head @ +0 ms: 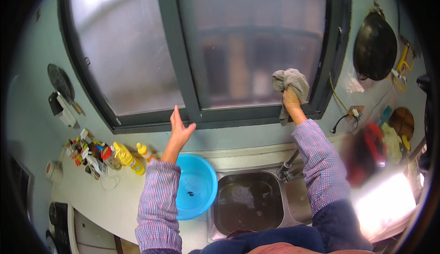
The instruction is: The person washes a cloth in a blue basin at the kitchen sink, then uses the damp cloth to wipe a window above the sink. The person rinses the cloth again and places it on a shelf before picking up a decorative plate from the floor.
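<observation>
My right hand [292, 102] is closed around a bunched grey-beige cloth [293, 80], held at the lower right corner of a sliding window's frosted pane [254, 47]. One end of the cloth hangs down over the dark window frame [247, 116]. Fingers apart and holding nothing, my left hand [180, 130] is raised near the lower frame, left of the cloth. Whether its fingertips touch the frame I cannot tell. Below my left forearm a light-blue plastic basin [197, 209] stands on the counter, partly hidden by the checked sleeve.
A steel sink [247, 199] with water in it and a faucet [285, 171] lie below the window. Several bottles, one a yellow detergent bottle [129, 159], stand on the left counter [103, 199]. A wok [375, 47] hangs at right, above a red object [369, 151].
</observation>
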### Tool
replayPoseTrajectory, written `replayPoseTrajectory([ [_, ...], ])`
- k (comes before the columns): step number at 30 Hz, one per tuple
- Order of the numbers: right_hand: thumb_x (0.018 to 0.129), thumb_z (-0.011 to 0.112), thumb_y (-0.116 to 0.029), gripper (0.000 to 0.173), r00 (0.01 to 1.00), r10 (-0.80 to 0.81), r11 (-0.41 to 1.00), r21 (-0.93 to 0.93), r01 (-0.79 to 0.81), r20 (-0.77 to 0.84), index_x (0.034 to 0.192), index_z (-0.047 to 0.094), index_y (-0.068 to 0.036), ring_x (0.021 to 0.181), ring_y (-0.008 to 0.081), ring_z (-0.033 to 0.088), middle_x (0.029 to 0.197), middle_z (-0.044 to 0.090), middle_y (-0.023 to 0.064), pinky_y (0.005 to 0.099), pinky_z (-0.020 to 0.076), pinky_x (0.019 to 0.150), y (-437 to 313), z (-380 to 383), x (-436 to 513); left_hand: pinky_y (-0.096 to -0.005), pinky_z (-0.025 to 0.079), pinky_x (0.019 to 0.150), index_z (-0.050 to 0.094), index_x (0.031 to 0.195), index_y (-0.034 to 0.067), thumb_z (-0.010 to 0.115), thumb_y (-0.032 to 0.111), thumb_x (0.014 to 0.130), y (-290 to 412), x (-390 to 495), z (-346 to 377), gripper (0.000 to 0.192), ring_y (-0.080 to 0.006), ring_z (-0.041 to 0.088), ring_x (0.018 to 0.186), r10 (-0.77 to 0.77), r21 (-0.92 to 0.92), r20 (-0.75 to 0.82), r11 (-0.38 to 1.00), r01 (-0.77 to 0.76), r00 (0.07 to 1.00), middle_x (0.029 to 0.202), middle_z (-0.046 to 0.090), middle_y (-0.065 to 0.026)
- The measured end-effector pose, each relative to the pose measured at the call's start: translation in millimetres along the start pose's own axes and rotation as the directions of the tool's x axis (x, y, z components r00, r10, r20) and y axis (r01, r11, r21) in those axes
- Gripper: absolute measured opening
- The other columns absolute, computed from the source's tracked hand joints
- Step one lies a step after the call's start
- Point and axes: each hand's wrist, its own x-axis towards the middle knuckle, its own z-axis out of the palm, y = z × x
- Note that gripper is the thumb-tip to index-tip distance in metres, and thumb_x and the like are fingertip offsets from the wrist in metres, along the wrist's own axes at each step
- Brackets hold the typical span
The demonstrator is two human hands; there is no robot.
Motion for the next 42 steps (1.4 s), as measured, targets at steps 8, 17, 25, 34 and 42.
replayPoseTrajectory([
  [8,0.081,0.056,-0.001,0.034,0.839,0.34,0.792,0.351,-0.499,0.426,0.115,0.057,0.002,0.097,0.0298,0.064,0.106,0.065,0.0151,0.0387,0.0492,0.088,-45,-36,19,-0.0405,0.042,0.101,0.017,0.151,0.007,0.074,0.016,0.075,18,-6,19,0.095,-0.0325,0.041,0.127,-0.048,-0.146,0.194,0.986,0.077,0.98,0.144,0.031,-0.0197],
  [17,0.081,0.054,0.002,0.032,0.464,-0.049,0.268,0.459,-0.847,0.885,0.113,0.057,0.004,0.085,0.0231,0.066,0.099,0.065,0.0125,0.037,0.0566,0.077,-221,-27,-2,-0.0405,0.047,0.094,0.029,0.145,0.005,0.068,0.02,0.083,78,-79,8,0.075,-0.0343,0.05,0.118,0.042,-0.216,0.458,0.974,0.065,0.888,0.133,0.044,-0.0223],
  [25,0.074,0.064,-0.019,0.028,0.779,-0.532,0.77,0.573,0.28,0.333,0.088,0.067,0.004,0.074,0.0274,0.067,0.082,0.069,0.02,0.037,0.0525,0.071,-341,17,116,-0.0347,0.05,0.091,0.047,0.132,0.002,0.062,0.01,0.087,31,-182,-137,0.049,-0.0243,0.054,0.118,-0.231,-0.091,0.174,0.964,0.25,0.957,0.125,0.054,-0.0146],
  [34,0.085,0.056,-0.021,0.022,0.819,-0.565,0.799,0.182,0.573,-0.098,0.086,0.067,-0.001,0.088,0.0369,0.063,0.085,0.066,0.0192,0.0462,0.048,0.077,-440,148,250,-0.0332,0.048,0.084,0.049,0.128,0.001,0.056,0.0,0.086,-79,-410,-259,0.043,-0.0242,0.051,0.117,-0.511,0.009,-0.69,0.702,0.713,0.512,0.13,0.052,-0.0133],
  [42,0.08,0.057,-0.026,0.022,0.55,-0.67,0.543,-0.175,0.821,0.499,0.095,0.061,-0.01,0.081,0.0292,0.06,0.093,0.063,0.0119,0.0407,0.0482,0.066,-412,205,-1,-0.0431,0.039,0.099,0.04,0.134,-0.004,0.052,0.004,0.088,-148,-537,-289,0.047,-0.0356,0.044,0.122,-0.4,0.249,-0.773,0.524,0.815,0.493,0.135,0.04,-0.022],
])
